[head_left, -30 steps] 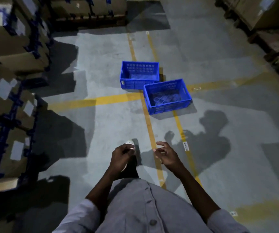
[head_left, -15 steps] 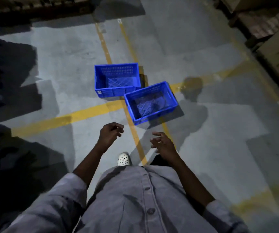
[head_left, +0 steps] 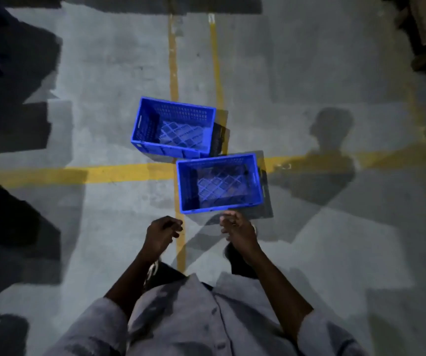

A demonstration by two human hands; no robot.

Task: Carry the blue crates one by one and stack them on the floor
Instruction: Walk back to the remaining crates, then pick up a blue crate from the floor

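The person had stepped closer: the near blue crate point(head_left: 219, 185) now sat just beyond the left hand point(head_left: 163, 235) and right hand point(head_left: 237, 231), both loosely curled and empty, so a pickup seemed next.

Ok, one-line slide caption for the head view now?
Left hand and right hand empty beside two unstacked blue crates, near crate, far crate, on yellow-lined floor.

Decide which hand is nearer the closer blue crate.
Right. The right hand is just short of the near crate; the left hand sits farther off, to its left.
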